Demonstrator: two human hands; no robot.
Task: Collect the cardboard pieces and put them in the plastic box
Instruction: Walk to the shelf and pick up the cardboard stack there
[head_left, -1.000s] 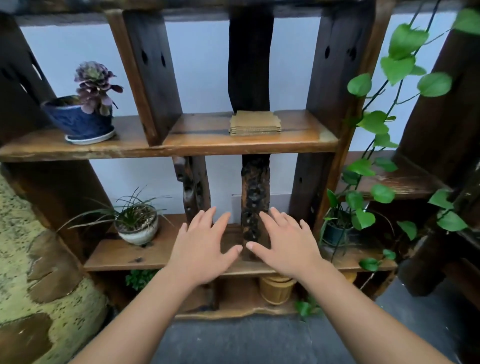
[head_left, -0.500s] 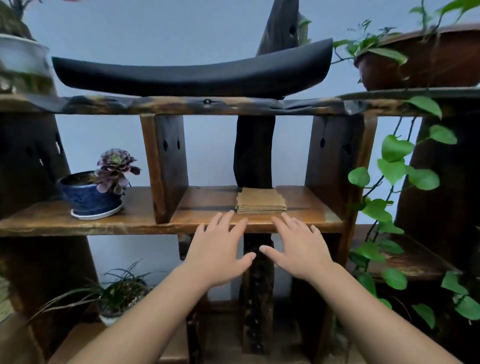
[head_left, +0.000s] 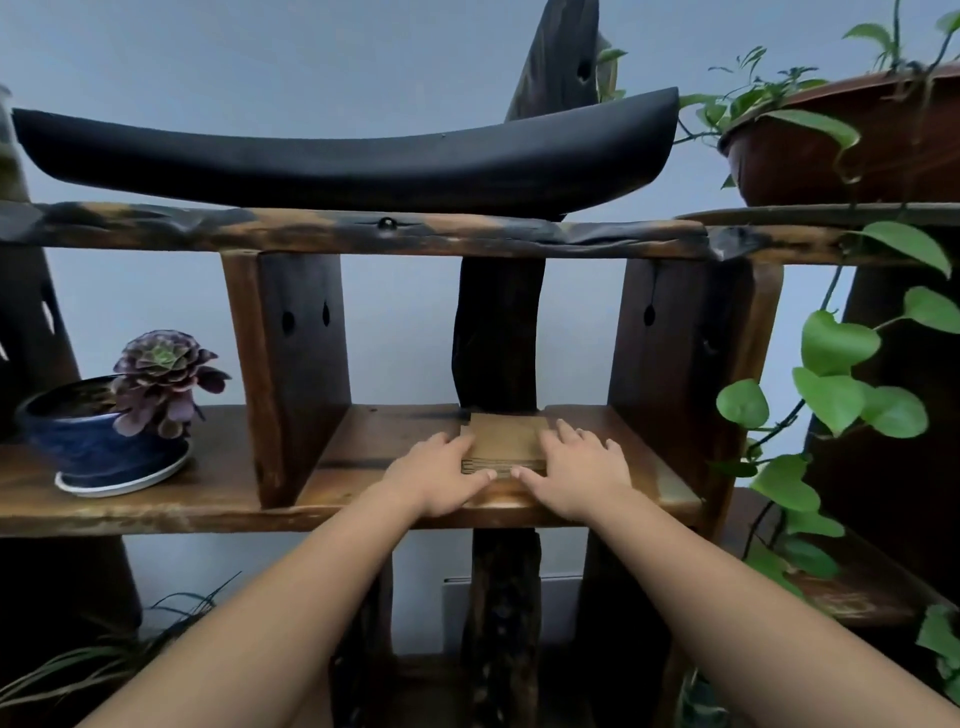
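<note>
Early going: the neat brown stack of square cardboard pieces (head_left: 503, 441) sits on the dark wooden shelf (head_left: 363, 499), left hand (head_left: 435, 480) and right hand (head_left: 579, 475) bracketing its sides, fingers spread and touching, not yet lifting. No plastic box in sight.

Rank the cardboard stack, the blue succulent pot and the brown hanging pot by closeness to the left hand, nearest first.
1. Cardboard stack: touching the left hand, on its right side.
2. Blue succulent pot: same shelf, off to the left.
3. Brown hanging pot: upper right, one shelf higher.
</note>
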